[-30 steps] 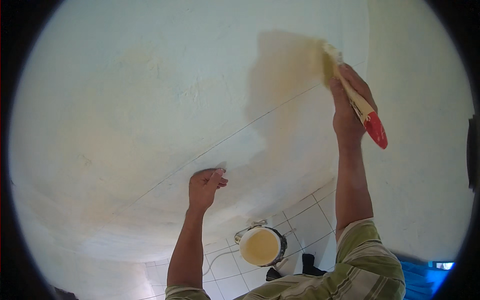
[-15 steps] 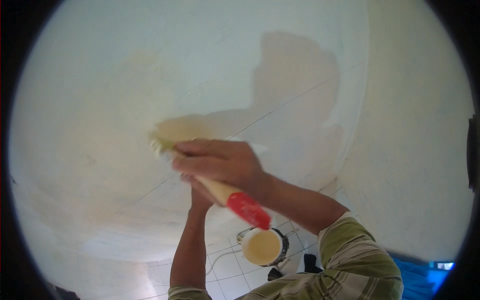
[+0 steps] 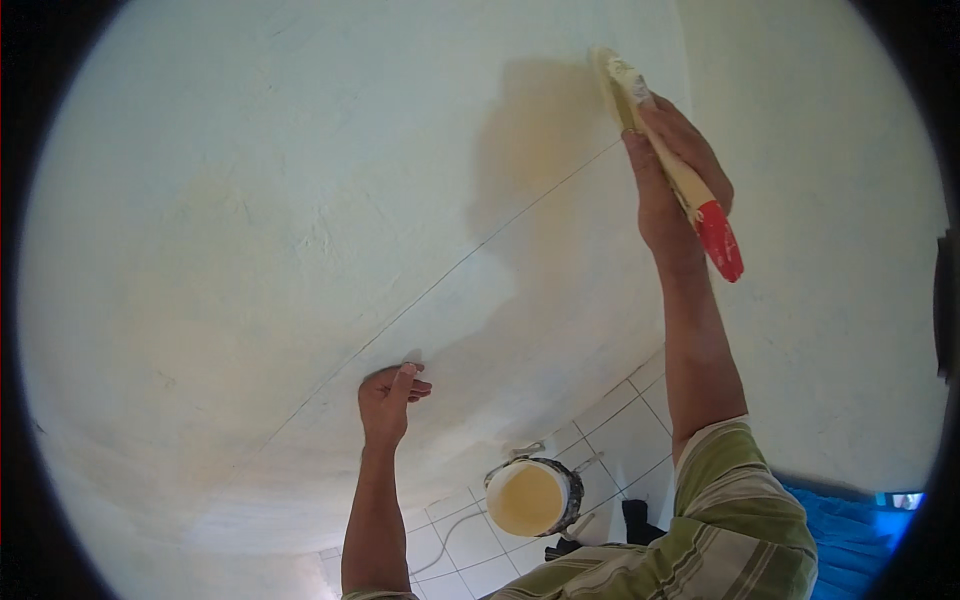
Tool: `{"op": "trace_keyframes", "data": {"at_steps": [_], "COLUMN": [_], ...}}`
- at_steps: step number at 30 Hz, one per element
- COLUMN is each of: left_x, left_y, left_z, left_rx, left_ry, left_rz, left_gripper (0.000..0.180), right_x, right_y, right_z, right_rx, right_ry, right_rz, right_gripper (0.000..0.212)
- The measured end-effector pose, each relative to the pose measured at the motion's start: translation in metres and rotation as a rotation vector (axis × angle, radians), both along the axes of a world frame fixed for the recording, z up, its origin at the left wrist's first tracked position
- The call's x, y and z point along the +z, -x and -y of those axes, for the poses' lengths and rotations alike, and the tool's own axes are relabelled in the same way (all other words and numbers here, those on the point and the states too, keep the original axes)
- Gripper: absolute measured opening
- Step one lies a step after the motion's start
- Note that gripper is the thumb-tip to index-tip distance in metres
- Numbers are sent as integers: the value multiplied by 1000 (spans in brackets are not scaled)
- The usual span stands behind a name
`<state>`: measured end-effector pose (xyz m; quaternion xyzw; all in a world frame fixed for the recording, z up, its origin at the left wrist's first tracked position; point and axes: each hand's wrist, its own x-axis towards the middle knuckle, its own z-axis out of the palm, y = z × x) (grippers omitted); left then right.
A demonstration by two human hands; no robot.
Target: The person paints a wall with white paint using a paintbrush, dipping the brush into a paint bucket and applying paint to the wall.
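Note:
My right hand is raised high against the pale wall, near the corner where it meets the right-hand wall. It is closed around a paintbrush with a cream handle and a red end. The pale, paint-smeared bristle end points up and to the left, close to the wall. Lower down, my left hand is beside the wall with loosely curled, slightly parted fingers; nothing shows in it. A thin dark line crosses the wall diagonally between the two hands.
Below, a bucket of cream paint stands on the white tiled floor. A pale cable lies on the tiles to its left. The side wall rises at right. Blue fabric is at lower right.
My right hand has swept the paintbrush up and to the right, from the wall's middle to near the corner. My left hand, mostly hidden before, now shows apart from the right.

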<state>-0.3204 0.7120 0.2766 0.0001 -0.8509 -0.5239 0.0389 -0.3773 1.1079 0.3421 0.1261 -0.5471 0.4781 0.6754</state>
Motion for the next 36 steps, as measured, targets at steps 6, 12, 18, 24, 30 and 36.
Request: {"op": "trace_keyframes", "data": {"at_steps": [6,12,18,24,30,36], "left_x": [2,2,7,-1,0,4], "left_y": [-3,-5,-5,0,-3,-4], "left_z": [-4,3,-5,2,-1,5], "left_rx": [-14,-40,6,-17,-23,-1], "left_ry": [-1,-3,14,-5,6,32], "left_rz": [-19,-32,-13,1,5,12], "left_gripper": [39,37,37,35,35,36], "right_x": [-3,6,-13,-4,6,17], "right_y": [-19,-36,9,13,-39,-34], "right_z": [94,122,-3,13,165,152], "right_rx": [123,479,167,-46,349,503], "right_ry": [-321,-414,45,-37,-350,-317], "right_rz": [59,101,153,44,38,-13], "right_gripper": [29,26,25,26,26,27]}}
